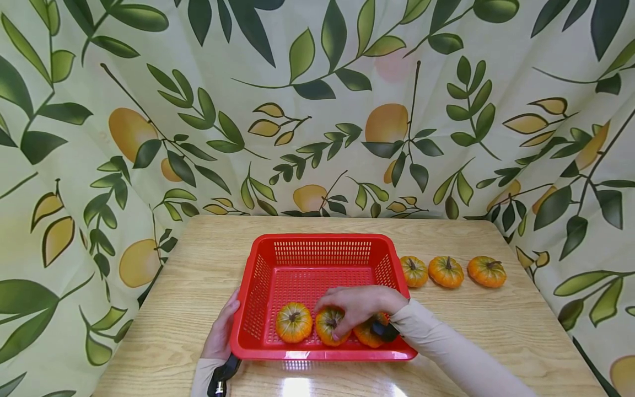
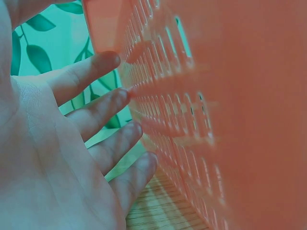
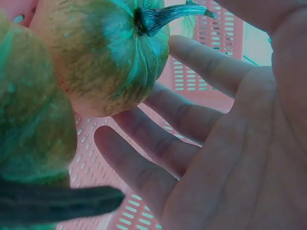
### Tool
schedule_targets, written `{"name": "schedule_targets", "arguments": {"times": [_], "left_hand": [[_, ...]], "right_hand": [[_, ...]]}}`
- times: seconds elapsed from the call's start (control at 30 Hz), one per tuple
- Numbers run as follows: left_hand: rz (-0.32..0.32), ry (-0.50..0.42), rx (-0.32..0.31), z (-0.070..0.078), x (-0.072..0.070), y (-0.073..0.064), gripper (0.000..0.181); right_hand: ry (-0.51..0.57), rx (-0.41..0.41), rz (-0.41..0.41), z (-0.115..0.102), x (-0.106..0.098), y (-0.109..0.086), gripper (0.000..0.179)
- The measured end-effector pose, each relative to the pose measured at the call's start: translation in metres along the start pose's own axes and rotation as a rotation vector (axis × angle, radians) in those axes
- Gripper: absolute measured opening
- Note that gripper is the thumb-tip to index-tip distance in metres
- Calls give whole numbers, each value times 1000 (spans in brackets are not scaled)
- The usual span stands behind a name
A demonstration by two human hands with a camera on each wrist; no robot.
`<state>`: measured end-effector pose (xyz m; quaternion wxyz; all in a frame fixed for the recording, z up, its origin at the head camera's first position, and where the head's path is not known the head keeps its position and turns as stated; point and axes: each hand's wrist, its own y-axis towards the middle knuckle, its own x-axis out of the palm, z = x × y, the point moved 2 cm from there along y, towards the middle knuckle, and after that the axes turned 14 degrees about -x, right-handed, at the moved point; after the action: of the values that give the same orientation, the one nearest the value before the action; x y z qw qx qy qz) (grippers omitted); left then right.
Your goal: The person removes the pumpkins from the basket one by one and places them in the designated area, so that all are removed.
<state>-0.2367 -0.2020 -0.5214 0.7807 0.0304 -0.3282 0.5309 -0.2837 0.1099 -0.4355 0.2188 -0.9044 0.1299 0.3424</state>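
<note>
A red plastic basket (image 1: 317,353) with slotted walls stands on the table. Against its left side rests my left hand (image 1: 221,331); in the left wrist view its nearly straight fingers (image 2: 103,103) touch the slotted wall (image 2: 165,105). My right hand (image 1: 354,309) reaches into the basket and holds the middle small orange pumpkin (image 1: 327,325), thumb at the front and fingers behind. In the right wrist view, fingers lie along that stemmed pumpkin (image 3: 103,52). To its left sits another pumpkin (image 1: 294,322); a third pumpkin (image 1: 366,334), on the right, is partly hidden by my wrist.
Right of the basket, three more small pumpkins stand in a row: one by the rim (image 1: 414,271), a middle one (image 1: 446,272) and an outer one (image 1: 486,271). A leaf-and-fruit patterned cloth (image 1: 317,138) hangs behind the wooden table (image 1: 208,259).
</note>
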Motion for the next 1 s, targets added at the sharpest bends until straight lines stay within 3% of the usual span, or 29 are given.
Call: {"name": "schedule_targets", "arguments": {"times": [1.0], "left_hand": [[49, 0, -24, -1, 0, 0, 35]], "right_hand": [[-11, 21, -46, 3, 7, 5, 65]]}}
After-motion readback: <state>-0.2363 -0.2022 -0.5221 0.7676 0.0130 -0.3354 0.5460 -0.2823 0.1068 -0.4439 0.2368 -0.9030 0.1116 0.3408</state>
